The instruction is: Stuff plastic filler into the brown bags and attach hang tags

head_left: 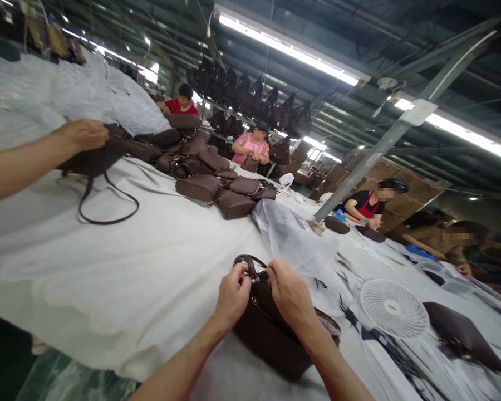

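Note:
A dark brown handbag [271, 340] rests on the white-covered table right in front of me, its zipped top partly open on the right. Above its near end, my left hand [232, 292] is closed in a pinch on the bag's strap [247, 260], close to a metal fitting. My right hand [291, 292] is closed on the same strap, just right of that fitting. The looped part of the strap rises between both hands. My fingers hide the exact point where strap and fitting meet.
Brown handbags [198, 188] are piled at the back of the white table [108, 289]. At left, another person's hand [86, 135] grips a bag with a dangling strap. Clear plastic [279, 228], a white fan [394, 308], a slanted metal post [359, 167] and another bag [463, 334] are to the right. Several co-workers sit beyond.

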Demonstrator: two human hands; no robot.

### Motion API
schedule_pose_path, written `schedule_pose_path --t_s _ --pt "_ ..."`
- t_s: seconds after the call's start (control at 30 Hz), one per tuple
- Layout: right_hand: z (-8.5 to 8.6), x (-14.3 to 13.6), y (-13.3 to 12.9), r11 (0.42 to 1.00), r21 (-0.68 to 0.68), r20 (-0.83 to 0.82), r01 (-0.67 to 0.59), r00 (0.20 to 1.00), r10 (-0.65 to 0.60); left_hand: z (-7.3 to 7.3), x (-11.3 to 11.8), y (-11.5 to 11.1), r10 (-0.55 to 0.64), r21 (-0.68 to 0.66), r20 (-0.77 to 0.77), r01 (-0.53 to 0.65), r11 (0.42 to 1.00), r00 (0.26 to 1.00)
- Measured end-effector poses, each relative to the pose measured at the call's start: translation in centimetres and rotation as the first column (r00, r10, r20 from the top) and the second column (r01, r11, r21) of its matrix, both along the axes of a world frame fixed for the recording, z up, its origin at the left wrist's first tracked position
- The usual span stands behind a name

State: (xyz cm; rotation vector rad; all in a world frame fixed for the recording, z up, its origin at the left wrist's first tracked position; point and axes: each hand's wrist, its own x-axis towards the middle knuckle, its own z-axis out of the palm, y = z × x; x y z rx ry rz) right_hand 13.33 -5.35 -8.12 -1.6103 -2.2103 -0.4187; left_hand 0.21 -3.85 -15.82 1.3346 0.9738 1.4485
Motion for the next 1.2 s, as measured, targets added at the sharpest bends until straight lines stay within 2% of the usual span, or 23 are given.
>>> schedule_pose_path --t_s 0.1,0.2,0.27,0.37,0.47,0.53,0.57,0.6,0.63,0.73,0.77,0.87,1.0,1.1,1.2 --pt "-0.7 0.4 0.2 0.994 0.089 0.100 0.055 0.993 -0.064 0.1 0.1 0.2 -0.039 -0.026 0.014 0.039 0.999 0.999" --pt "-0.6 0.5 0.2 0.993 0.101 0.165 0.065 0.983 -0.081 0.3 -0.2 0.3 -0.020 0.004 -0.058 0.020 1.000 0.998" --pt "0.0 0.4 0.4 0.997 0.026 0.112 0.070 0.991 -0.073 0.5 -0.5 0.2 -0.011 0.039 -0.110 0.016 0.999 0.994" --pt "1.2 -0.1 1.5 0.981 -0.184 -0.100 0.054 0.992 -0.073 0.8 -0.8 0.0 -0.018 0.064 -0.127 0.026 0.998 0.992" --pt "2.4 -0.6 3.2 0.905 -0.420 -0.236 -0.063 0.971 -0.042 1.0 -0.7 -0.2 -0.012 0.068 -0.097 0.019 0.998 0.995" --pt "2.9 -0.7 4.1 0.790 -0.569 -0.333 -0.229 0.942 0.033 0.9 -0.7 -0.1 -0.040 0.037 -0.019 0.041 0.998 0.999" --pt "3.1 -0.7 4.3 0.728 -0.610 -0.393 -0.315 0.917 0.067 0.7 -0.7 0.0 -0.071 0.007 0.041 0.071 0.997 0.997" --pt "3.2 -0.6 4.4 0.694 -0.614 -0.445 -0.377 0.891 0.091 0.5 -0.6 0.1 -0.105 -0.029 0.112 0.109 0.994 0.988" --pt "3.2 -0.5 4.3 0.698 -0.589 -0.470 -0.408 0.875 0.115 0.3 -0.6 0.2 -0.134 -0.068 0.186 0.149 0.986 0.973" --pt "3.4 -0.3 3.6 0.805 -0.463 -0.372 -0.371 0.906 0.204 -0.1 -0.4 0.4 -0.170 -0.172 0.356 0.244 0.954 0.919" --pt "3.6 -0.3 3.3 0.820 -0.446 -0.321 -0.359 0.919 0.229 -0.1 -0.3 0.4 -0.165 -0.202 0.387 0.258 0.945 0.907" --pt "4.4 -0.4 3.0 0.794 -0.488 -0.236 -0.362 0.931 0.279 0.4 0.1 0.2 -0.153 -0.251 0.426 0.279 0.927 0.892" --pt "6.0 -0.5 2.9 0.787 -0.504 -0.100 -0.354 0.930 0.354 1.4 0.2 -0.1 -0.154 -0.210 0.379 0.247 0.946 0.913" --pt "7.1 -0.8 2.7 0.789 -0.542 0.082 -0.290 0.916 0.394 1.9 0.0 -0.2 -0.182 -0.168 0.342 0.251 0.953 0.922" --pt "8.0 -1.2 2.3 0.811 -0.558 0.325 -0.177 0.852 0.410 2.5 -0.1 -0.3 -0.246 -0.081 0.285 0.279 0.957 0.926"
